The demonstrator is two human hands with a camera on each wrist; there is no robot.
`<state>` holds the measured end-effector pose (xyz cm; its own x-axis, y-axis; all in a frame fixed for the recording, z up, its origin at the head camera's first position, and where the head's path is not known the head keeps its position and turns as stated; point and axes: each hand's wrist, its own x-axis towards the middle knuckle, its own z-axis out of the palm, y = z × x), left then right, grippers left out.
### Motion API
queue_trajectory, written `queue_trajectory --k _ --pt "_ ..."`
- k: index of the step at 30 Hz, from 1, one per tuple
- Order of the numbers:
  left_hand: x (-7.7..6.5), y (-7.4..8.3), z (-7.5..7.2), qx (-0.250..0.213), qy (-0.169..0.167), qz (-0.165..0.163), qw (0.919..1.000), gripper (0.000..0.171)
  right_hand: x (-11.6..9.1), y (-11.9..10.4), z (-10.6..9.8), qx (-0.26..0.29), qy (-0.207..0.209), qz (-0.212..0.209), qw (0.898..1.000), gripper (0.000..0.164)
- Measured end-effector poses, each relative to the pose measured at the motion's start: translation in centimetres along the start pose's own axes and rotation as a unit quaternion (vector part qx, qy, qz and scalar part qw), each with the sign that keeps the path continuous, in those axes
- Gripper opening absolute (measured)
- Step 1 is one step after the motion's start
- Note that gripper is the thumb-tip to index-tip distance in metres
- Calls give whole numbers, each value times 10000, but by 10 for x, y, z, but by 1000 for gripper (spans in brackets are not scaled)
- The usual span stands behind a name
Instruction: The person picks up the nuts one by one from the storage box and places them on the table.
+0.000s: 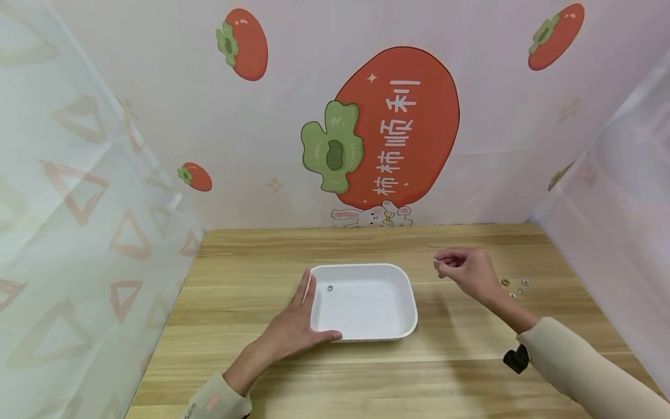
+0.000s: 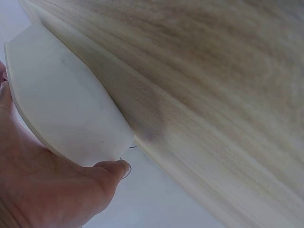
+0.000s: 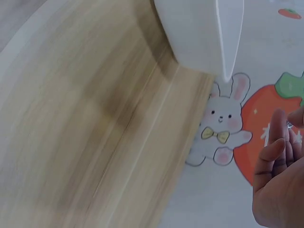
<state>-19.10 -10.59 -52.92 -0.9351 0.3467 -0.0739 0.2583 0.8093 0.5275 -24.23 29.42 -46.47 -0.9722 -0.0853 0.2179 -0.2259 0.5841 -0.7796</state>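
Note:
A white rectangular tray (image 1: pixel 366 337) stands on the wooden table, with one small silvery ring-shaped piece (image 1: pixel 330 288), like a nut or washer, near its far left corner. My left hand (image 1: pixel 293 326) rests on the tray's near left corner, fingers straight along the left rim and thumb on the near rim. Off the tray's right side, my right hand (image 1: pixel 468 273) is raised above the table, pinching a small shiny metal piece (image 1: pixel 435 259) between thumb and fingertips. The fingers mostly hide that piece; its exact kind cannot be made out.
Right of the right hand lie several small ring-shaped metal pieces, among them a brass-coloured one (image 1: pixel 505 282) and a silvery one (image 1: pixel 526 282). A printed cloth backdrop (image 1: pixel 282 134) rises behind the table (image 1: pixel 251 250), with cloth sides at left and right.

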Motion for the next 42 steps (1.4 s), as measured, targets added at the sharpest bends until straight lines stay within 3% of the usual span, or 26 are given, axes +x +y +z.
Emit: queue_trajectory --k 9,22,34,42 --pt "-1 1 -1 -40 14 1 10000 136 -2 24 -31 -205 216 -222 9993 12" --pt "0 -2 1 27 11 26 10000 138 0 48 -69 -1180 453 -105 9919 16" --pt "1 -2 2 73 23 48 10000 138 -1 75 -85 -2052 294 -348 9777 8" --pt "1 -2 1 104 45 50 9999 138 -10 92 -83 -2484 -121 -504 9673 6"
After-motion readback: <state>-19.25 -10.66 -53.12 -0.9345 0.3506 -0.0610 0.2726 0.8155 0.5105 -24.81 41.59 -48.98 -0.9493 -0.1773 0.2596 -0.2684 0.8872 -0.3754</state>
